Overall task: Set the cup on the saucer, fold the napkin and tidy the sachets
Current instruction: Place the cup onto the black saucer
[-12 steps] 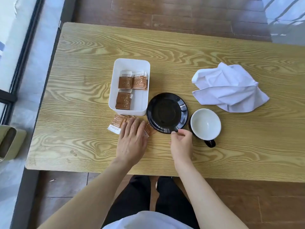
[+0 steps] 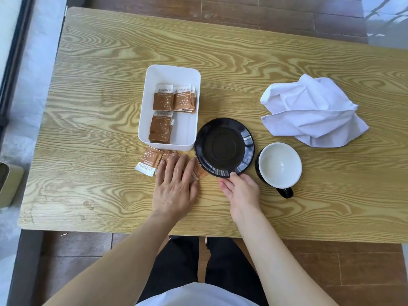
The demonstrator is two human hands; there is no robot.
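The black saucer point(image 2: 224, 147) sits on the wooden counter point(image 2: 99, 85), with the cup point(image 2: 278, 165) just to its right, off the saucer, and the crumpled white napkin point(image 2: 312, 112) beyond the cup. The right hand point(image 2: 241, 191) pinches the saucer's near rim. Left of the saucer, the left hand point(image 2: 175, 186) lies flat with straight fingers on loose sachets point(image 2: 149, 160), in front of the white tray point(image 2: 186, 133) holding more sachets.

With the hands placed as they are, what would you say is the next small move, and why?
Probably slide the glossy black saucer a little clear of the loose brown sachets. The right hand already touches its near rim, its left edge seems to overlap a sachet under the flat left hand, and the white-lined black cup waits beside it.
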